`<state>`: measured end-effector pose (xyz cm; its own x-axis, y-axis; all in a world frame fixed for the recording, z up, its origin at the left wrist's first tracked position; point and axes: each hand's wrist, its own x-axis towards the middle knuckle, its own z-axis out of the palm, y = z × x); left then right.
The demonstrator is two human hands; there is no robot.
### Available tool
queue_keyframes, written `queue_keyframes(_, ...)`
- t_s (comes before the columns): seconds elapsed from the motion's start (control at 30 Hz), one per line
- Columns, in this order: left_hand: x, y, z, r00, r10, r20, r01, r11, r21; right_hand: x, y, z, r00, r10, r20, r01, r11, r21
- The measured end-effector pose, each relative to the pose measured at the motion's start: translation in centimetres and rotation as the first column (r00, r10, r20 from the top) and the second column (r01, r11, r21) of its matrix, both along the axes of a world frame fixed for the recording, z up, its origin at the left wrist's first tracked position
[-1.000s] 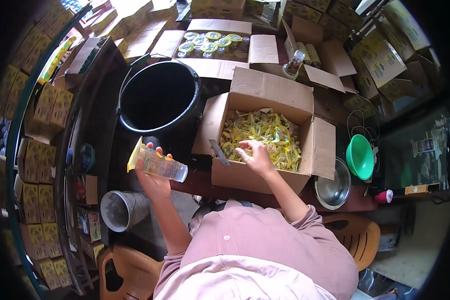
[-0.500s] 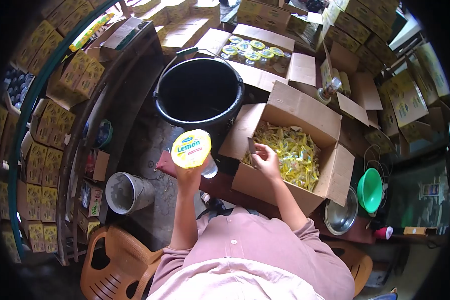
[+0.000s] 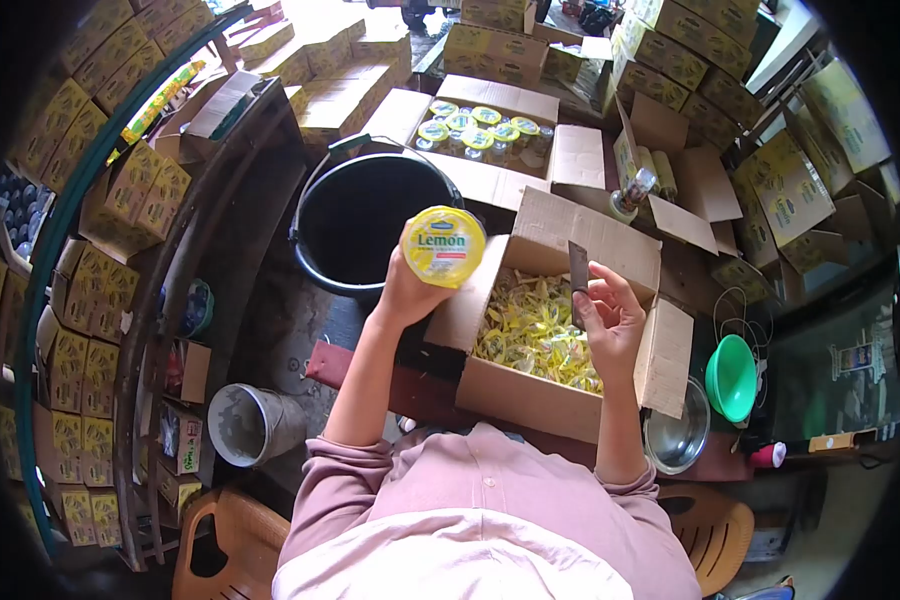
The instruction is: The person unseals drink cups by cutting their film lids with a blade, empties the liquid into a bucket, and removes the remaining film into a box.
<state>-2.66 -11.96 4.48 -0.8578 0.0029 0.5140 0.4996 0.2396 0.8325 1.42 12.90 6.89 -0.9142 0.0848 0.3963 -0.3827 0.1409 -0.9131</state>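
Observation:
My left hand point(image 3: 407, 293) is closed round a plastic cup, its round yellow "Lemon" lid point(image 3: 443, 247) facing the camera. The cup's body is mostly hidden behind the lid. Between the thumb and fingers of my right hand point(image 3: 613, 315) is a flat grey metal blade point(image 3: 578, 275), held upright over the right part of an open carton point(image 3: 530, 390). Many yellow-and-clear wrapped packets point(image 3: 530, 325) fill that carton.
A black bucket point(image 3: 303, 245) stands behind my left hand. Further back is a carton of lidded cups point(image 3: 480, 130). A green bowl point(image 3: 731, 378) and a metal bowl point(image 3: 677, 430) are at the right. A grey bucket point(image 3: 255, 424) stands lower left.
My left hand has raised the cup and turned its lid to the camera. My right hand has taken the blade from the carton's left edge and lifted it to the right.

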Motion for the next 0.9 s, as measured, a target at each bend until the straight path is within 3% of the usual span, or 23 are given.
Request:
queue_keyframes(0.03,-0.9,-0.6,-0.2,1.0,0.007,0.014,-0.007,1.0,0.013,-0.5,-0.4,0.2,1.0,0.001,-0.004,-0.001,1.0,0.017)
queue_keyframes(0.07,-1.8,-1.2,-0.5,1.0,0.0,0.012,-0.002,0.984,0.175,-1.1,-0.9,0.4,1.0,0.003,-0.008,-0.003,1.0,0.031)
queue_keyframes(0.23,-3.9,-5.3,-1.2,0.996,0.075,-0.05,-0.079,0.995,-0.068,-4.7,-7.2,0.9,0.988,0.151,-0.045,-0.141,0.975,0.172)
queue_keyframes(0.3,-4.6,-6.7,-2.7,0.999,0.042,0.006,-0.041,0.998,-0.052,-6.2,-10.1,0.7,0.958,0.249,-0.142,-0.198,0.932,0.304)
queue_keyframes(0.37,-5.1,-7.6,-4.4,0.999,-0.011,0.042,0.012,1.0,-0.022,-7.0,-12.3,1.1,0.94,0.338,-0.044,-0.289,0.858,0.424)
queue_keyframes(0.43,-5.2,-7.8,-5.2,0.998,0.011,0.063,-0.008,0.999,-0.046,-8.3,-13.9,0.1,0.907,0.374,-0.196,-0.224,0.82,0.527)
queue_keyframes(0.47,-5.3,-7.9,-5.4,0.997,0.011,0.078,-0.005,0.997,-0.074,-8.7,-14.3,0.2,0.895,0.407,-0.185,-0.209,0.747,0.631)
queue_keyframes(0.57,-5.3,-7.9,-5.0,0.99,-0.08,0.116,0.074,0.996,0.06,-9.7,-15.1,-0.8,0.866,0.471,-0.166,-0.232,0.674,0.701)
queue_keyframes(0.9,-5.3,-8.1,-4.6,0.978,-0.138,0.156,0.131,0.99,0.056,-10.4,-15.8,-1.2,0.829,0.546,-0.121,-0.296,0.612,0.733)
